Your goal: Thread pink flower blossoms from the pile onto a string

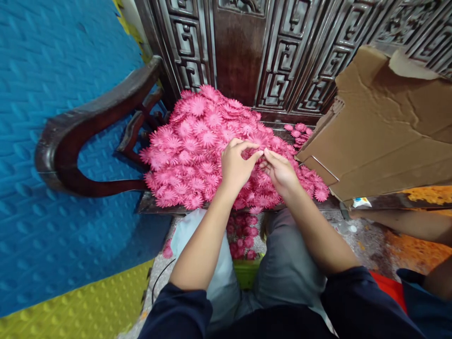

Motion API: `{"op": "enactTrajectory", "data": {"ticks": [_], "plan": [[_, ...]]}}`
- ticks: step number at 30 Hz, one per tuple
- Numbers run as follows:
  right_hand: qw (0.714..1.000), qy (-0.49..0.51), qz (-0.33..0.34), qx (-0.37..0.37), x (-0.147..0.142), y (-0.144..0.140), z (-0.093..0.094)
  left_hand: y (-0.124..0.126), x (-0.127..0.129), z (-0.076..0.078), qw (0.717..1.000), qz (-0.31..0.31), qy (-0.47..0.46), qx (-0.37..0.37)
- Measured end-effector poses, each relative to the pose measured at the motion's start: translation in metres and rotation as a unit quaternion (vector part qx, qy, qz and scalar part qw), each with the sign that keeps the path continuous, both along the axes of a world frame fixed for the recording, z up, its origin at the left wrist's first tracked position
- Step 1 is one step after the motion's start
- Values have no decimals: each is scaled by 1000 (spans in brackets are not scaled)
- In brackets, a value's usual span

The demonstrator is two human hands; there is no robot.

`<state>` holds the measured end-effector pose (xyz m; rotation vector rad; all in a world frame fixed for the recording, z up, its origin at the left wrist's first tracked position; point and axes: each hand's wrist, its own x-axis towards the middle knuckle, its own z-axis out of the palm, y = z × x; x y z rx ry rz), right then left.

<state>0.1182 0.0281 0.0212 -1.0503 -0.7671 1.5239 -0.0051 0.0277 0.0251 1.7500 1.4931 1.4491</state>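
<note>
The pink flower heap (197,150) covers the dark wooden chair seat (148,205) before me. My left hand (236,165) and right hand (280,172) meet over its middle, fingertips pinching one flower (260,153), I think. I should peel gently. It lies flat, round, no clear long axis.

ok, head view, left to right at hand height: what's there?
Blue embossed foam mat → curved dark wooden armrest → pile of pink fabric flowers → left hand → right hand → torn brown cardboard box.
</note>
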Motion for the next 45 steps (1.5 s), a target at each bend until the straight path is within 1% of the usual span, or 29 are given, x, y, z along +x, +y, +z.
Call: {"op": "enactTrajectory", "data": {"ticks": [2, 5, 9, 12, 19, 25, 31, 39, 45], "plan": [[1000, -15, 8, 15, 1, 1, -1, 0, 0, -1, 1000, 17, 16, 5], [998, -39, 13, 51, 2, 2, -2, -1, -1, 1, 999, 25, 25, 18], [988, -91, -23, 119, 1, -1, -1, -4, 0, 5, 998, 25, 47, 26], [984, -106, -39, 141, 0, -3, 1, -5, 1, 6, 997, 23, 62, 38], [985, -98, -46, 132, 0, -1, -2, -5, 2, 8, 999, 9, 27, 32], [989, -83, -28, 121, 0, -2, -1, -7, 2, 10, 999, 10, 29, 21], [995, -64, -12, 78, 1, -1, 2, -6, 3, 9, 1000, -2, -2, 27], [994, -64, -8, 86, 1, -2, 2, -4, 0, 6, 998, -26, -53, 28], [994, -70, -11, 88, 1, -1, -2, -3, -2, 6, 997, -37, -61, 26]]}}
